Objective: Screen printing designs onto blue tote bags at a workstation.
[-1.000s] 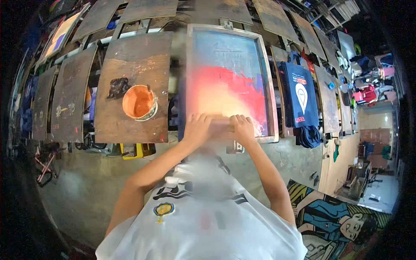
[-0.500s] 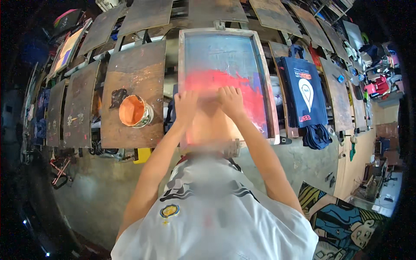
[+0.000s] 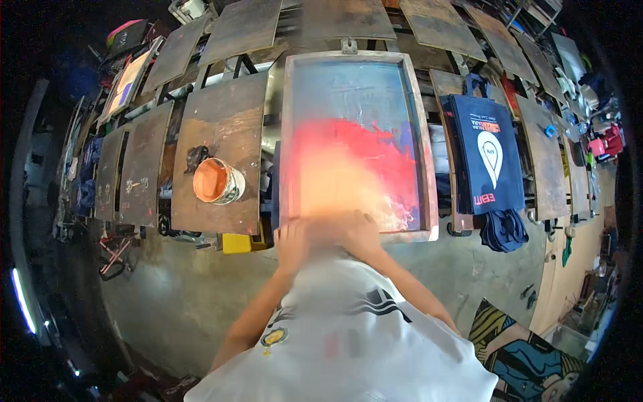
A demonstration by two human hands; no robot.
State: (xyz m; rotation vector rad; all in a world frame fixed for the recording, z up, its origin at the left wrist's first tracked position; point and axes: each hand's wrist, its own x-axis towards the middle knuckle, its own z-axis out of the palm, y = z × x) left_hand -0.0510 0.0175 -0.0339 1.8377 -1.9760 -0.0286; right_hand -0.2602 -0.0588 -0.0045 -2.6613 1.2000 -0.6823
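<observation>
At the near edge of a wooden frame [image 3: 415, 120], two bare hands are held side by side. The left hand [image 3: 292, 241] is seen with its fingers bent, and the right hand [image 3: 362, 236] is placed just beyond a blurry patch. Because of that blur, it cannot be told whether anything is gripped by either hand.

The frame is set on the long work table, right in front of the white shirt [image 3: 402, 355]. Inside it, a thin sheet [image 3: 348, 90] is stretched. The far part is coloured blue, and red paint [image 3: 335, 134] is smeared across the middle, with a pale orange glow nearer the hands. From this, the paint seems to have been spread over a good part of the sheet, though ragged edges are left at the right. What lies under the frame is hidden, so it cannot be told how much is finished there.

To the right, a pile of dark blue bags [image 3: 462, 161] is laid on a board, and the top one is already marked in white and red. To the left, a bucket [image 3: 234, 186] with orange insides is tipped a little on a brown board [image 3: 221, 107].
</observation>
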